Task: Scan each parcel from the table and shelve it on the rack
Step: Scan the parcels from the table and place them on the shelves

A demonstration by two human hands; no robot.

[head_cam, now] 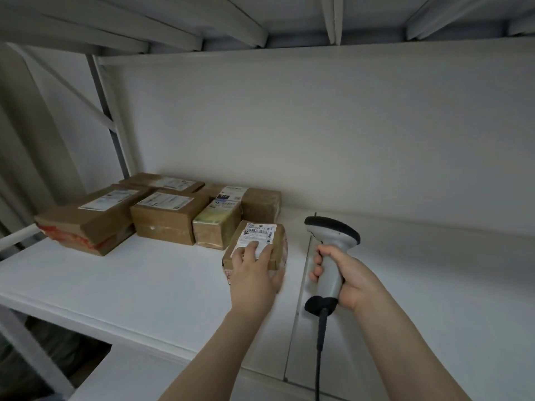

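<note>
Your left hand hides the near face of the small brown cardboard parcel on the white rack shelf, its fingers wrapped over the label. At 3 o'clock, your right hand clamps the grey handheld scanner, its cable cut off below.

White shipping label on small brown cardboard parcel: barcode, digits "815" legible. Print on other cardboard boxes too blurred.
</note>
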